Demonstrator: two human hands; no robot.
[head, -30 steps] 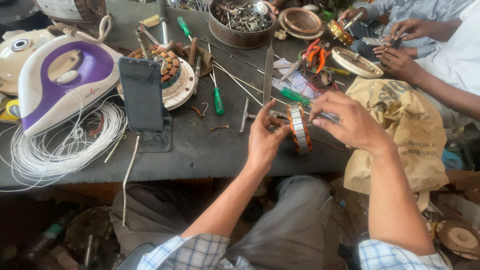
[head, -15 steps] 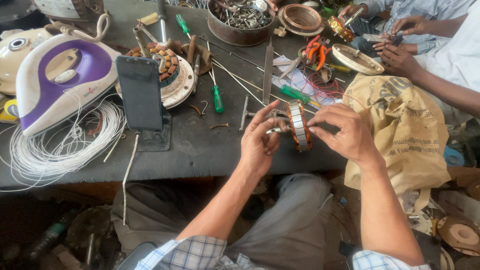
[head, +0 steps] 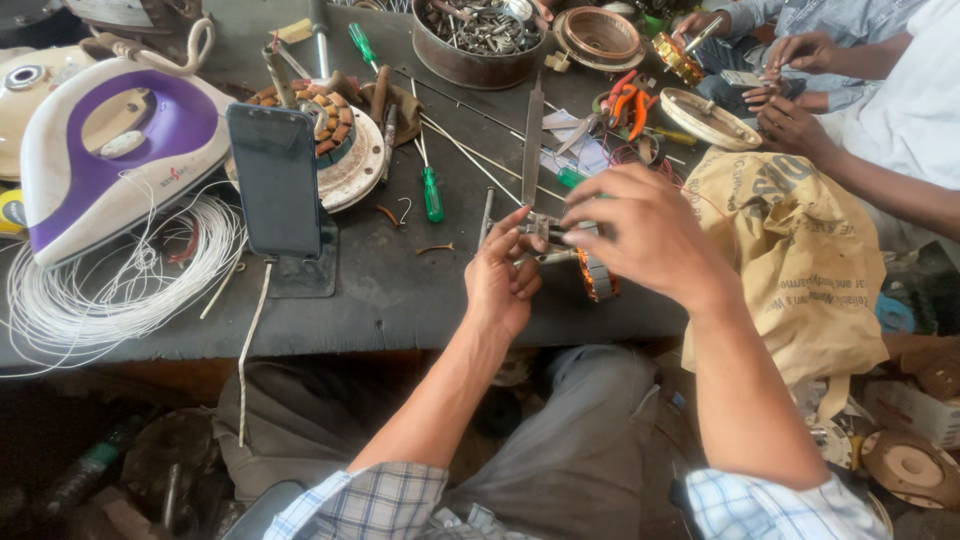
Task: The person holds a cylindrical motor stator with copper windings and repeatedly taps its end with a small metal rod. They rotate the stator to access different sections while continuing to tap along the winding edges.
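Both hands meet over the near edge of the dark worktop (head: pixel 400 290). The left hand (head: pixel 505 275) pinches a small metal part against the motor stator (head: pixel 597 275), a ribbed ring of copper windings; the right hand (head: pixel 645 235) closes over its top. One green-handled screwdriver (head: pixel 431 190) lies just left, then one upright black phone (head: pixel 274 180), one purple-and-white iron (head: pixel 110 150) and a coil of white wire (head: pixel 120 290) towards the left edge.

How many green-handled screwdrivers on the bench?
2. One screwdriver lies mid-bench, left of the left hand; another lies at the far edge beside the metal bowl. Clutter may hide more.
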